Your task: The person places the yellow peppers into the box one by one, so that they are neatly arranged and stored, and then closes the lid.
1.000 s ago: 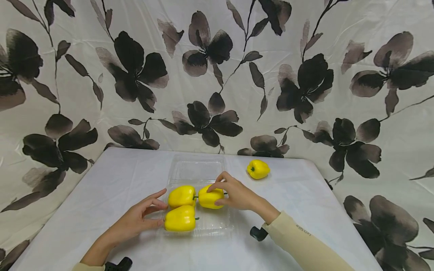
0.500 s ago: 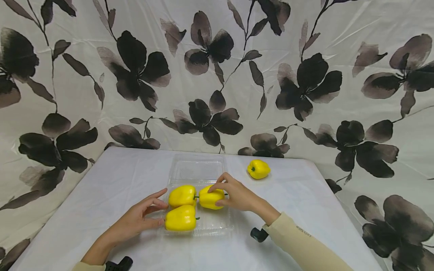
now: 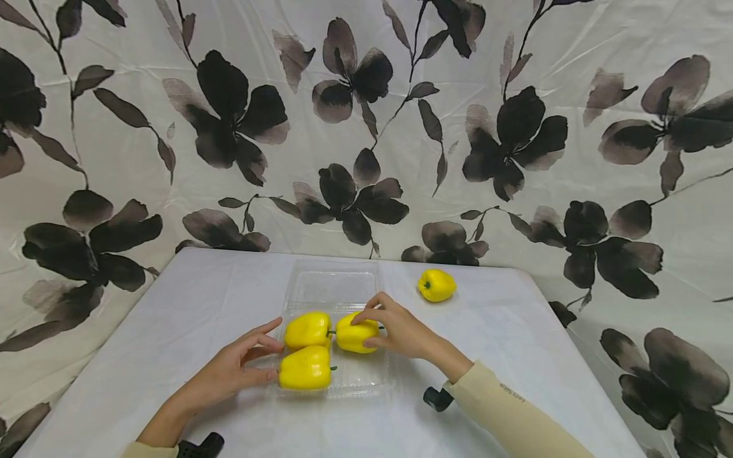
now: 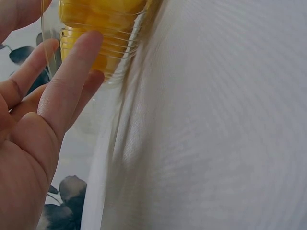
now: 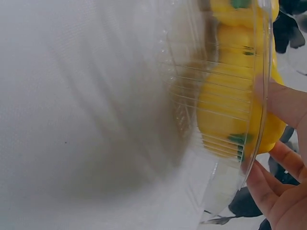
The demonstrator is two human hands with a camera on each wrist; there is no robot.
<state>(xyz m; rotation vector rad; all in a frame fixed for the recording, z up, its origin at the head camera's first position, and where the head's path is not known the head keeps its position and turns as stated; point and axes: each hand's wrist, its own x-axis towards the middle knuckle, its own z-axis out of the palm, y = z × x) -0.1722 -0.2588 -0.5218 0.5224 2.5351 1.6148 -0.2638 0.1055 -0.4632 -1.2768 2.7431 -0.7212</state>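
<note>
In the head view, three yellow bell peppers sit in a clear plastic clamshell container [image 3: 366, 378] with its lid laid back. My right hand [image 3: 401, 327] holds the right-hand bell pepper [image 3: 348, 338] between thumb and fingers; the right wrist view shows this bell pepper [image 5: 223, 103] through the ribbed wall. One bell pepper [image 3: 307, 331] lies at the back left, its stem toward the held one, and another bell pepper [image 3: 305, 369] at the front left. My left hand [image 3: 231, 369] is at the container's left side, fingers extended; in the left wrist view its fingertips [image 4: 88, 48] lie against the clear wall.
A further yellow bell pepper [image 3: 436, 285] lies on the white-covered table [image 3: 487, 356], right of the container's open lid [image 3: 332, 286]. Behind the table hangs a floral curtain [image 3: 435, 159]. Dark wrist devices sit near both sleeves.
Both hands and the bell peppers keep their places across the frames. Only the head view shifts very slightly.
</note>
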